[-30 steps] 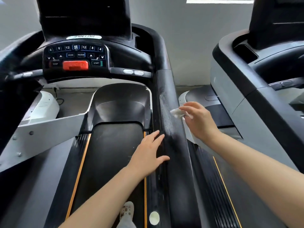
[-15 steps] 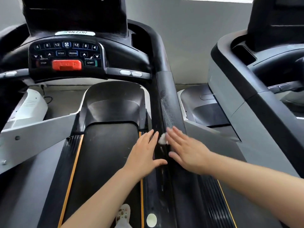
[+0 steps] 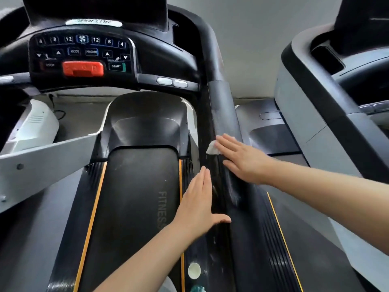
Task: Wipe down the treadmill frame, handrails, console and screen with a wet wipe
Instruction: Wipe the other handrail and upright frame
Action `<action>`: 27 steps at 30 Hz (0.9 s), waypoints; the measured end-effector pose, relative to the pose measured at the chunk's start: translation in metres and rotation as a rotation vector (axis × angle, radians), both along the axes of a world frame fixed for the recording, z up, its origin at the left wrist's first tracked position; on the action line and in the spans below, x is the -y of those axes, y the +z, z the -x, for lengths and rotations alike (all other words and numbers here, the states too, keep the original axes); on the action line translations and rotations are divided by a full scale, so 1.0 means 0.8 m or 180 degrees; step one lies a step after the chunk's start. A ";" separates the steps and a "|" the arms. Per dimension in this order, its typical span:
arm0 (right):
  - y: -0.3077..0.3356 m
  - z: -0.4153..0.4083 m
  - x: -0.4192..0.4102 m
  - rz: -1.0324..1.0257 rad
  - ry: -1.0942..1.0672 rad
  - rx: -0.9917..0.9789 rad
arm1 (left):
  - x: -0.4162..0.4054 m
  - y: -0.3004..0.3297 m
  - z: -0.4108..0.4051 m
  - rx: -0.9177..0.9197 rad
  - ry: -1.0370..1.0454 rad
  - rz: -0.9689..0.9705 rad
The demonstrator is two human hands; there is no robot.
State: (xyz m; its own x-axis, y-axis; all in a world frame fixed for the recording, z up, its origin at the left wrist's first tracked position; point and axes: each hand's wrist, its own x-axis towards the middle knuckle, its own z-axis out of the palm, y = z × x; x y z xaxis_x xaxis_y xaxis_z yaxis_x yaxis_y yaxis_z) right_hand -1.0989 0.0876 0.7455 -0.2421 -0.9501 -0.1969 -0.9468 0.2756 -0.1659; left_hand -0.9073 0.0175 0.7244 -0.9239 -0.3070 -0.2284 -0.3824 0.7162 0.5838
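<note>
Right hand [image 3: 242, 160], fingers flat, presses the wet wipe [image 3: 212, 149] onto the right handrail [image 3: 223, 114]; it has slid back up the rail from half a second ago. Left hand [image 3: 199, 204] lies open, steadying the rail lower down, holding nothing. Handrail pass continues; console [image 3: 84, 53] above still to do.

It was a gym, or a fitness room of some kind. A black treadmill [image 3: 134, 207] with orange-edged side rails filled the floor in front, the word FITNESS printed along its dark running belt [image 3: 136, 197]. Its black console [image 3: 82, 53] carried numbered speed keys, MODE, PROGRAM, STOP and START buttons and a red safety clip [image 3: 83, 68]. A second grey-and-black treadmill [image 3: 315, 114] stood just beside it, both facing a plain grey wall [image 3: 248, 39].
</note>
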 end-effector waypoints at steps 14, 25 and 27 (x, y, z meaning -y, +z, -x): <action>-0.005 0.000 0.010 -0.0165 -0.0187 -0.0138 | -0.001 0.010 0.009 0.0214 0.0092 -0.0103; -0.014 -0.049 -0.088 0.0494 0.0474 -0.0063 | 0.002 0.005 0.003 -0.0079 -0.0121 -0.0174; -0.022 -0.061 -0.086 0.0814 0.0404 -0.0117 | 0.003 0.005 0.002 -0.0287 -0.0124 -0.0312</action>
